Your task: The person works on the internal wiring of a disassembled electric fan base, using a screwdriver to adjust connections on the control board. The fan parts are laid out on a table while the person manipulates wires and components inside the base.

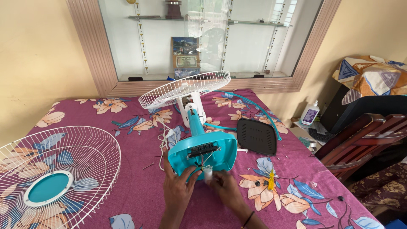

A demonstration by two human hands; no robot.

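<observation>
Turquoise fan base (203,154) lies open on the flowered tablecloth (135,178), bottom cover (256,136) and front guard (53,178) already off. Left hand (177,191) steadies its edge; right hand (227,191) pinches a small white part (208,174), apparently a capacitor. Reassembly remains.

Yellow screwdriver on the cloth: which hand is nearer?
Right. The right hand works at the fan base, just left of the yellow screwdriver; the left hand is farther left.
</observation>
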